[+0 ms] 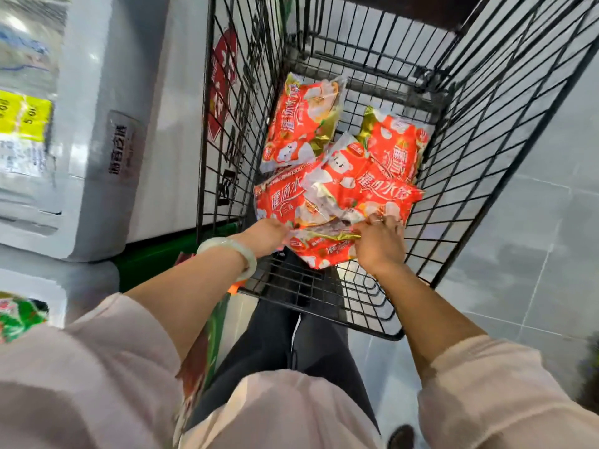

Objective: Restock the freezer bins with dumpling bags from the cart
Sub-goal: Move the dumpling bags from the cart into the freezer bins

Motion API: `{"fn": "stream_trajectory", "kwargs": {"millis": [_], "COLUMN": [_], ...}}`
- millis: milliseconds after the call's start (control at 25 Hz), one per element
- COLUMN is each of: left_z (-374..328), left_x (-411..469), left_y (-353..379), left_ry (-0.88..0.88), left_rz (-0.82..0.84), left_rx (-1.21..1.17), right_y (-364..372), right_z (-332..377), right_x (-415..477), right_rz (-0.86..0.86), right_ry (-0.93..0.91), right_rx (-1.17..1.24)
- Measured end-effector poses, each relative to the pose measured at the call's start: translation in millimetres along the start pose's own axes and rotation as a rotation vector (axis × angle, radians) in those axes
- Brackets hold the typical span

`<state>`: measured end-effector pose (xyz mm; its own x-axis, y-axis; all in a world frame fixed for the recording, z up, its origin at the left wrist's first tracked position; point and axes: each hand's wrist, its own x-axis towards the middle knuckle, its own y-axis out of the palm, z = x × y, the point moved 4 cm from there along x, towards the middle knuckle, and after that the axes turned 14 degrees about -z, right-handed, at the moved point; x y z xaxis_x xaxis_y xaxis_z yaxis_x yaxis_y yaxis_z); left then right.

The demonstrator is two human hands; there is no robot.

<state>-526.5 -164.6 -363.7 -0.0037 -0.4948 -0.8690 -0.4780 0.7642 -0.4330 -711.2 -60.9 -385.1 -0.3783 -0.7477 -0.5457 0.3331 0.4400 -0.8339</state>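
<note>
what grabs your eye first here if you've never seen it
The heap of bright red dumpling bags on the floor of the black wire cart, mid-frame. Next come the two bare hands at the heap's near edge. The right hand pinches the nearest bag, and the left hand, a pale bangle on its wrist, reaches in beside it. A white freezer stands left of the cart.

cart (486,124): we see black wire, just right of the white freezer (107,157) | five red-orange, gold-edged dumpling bags inside | far-left bag (301,124) lies flat by the left wall | far-right bag (395,147) is tilted | left-middle bag (282,202) and centre bag (363,186) overlap | nearest bag (324,251) is crumpled, partly under them
</note>
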Motion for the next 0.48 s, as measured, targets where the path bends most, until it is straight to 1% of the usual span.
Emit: {"fn": "stream_trajectory", "kwargs": {"millis": [80, 160, 240, 320, 400, 480], "left_z": [0.4, -0.4, -1.2, -3.7, -7.7, -11.6], "left_x": [0.5, -2.4, -7.1, -16.1, -25.5, -38.0], "left_y": [1.1, -0.6, -3.8, -8.9, -14.9, -22.8], "left_ry": [-0.001, 0.005, 0.005, 0.012, 0.036, 0.056], "left_rz": [0.012, 0.02, 0.02, 0.018, 0.003, -0.018], "left_rx": [-0.015, -0.02, -0.044, -0.064, -0.07, -0.086], "right_y": [-5.1, -8.9, -12.5, -16.3, -20.7, -28.7], "right_z": [1.6, 1.3, 0.3, 1.6, 3.3, 4.2], "right_x": [5.1, 6.1, 3.3, -4.7, -17.7, -32.5], "right_rz": [-0.08, -0.09, -0.08, -0.03, 0.092, 0.168], "right_ry": [-0.075, -0.164, -0.198, -0.189, -0.179, -0.163], "right_rx": [-0.071, -0.134, -0.125, -0.023, 0.064, 0.112]}}
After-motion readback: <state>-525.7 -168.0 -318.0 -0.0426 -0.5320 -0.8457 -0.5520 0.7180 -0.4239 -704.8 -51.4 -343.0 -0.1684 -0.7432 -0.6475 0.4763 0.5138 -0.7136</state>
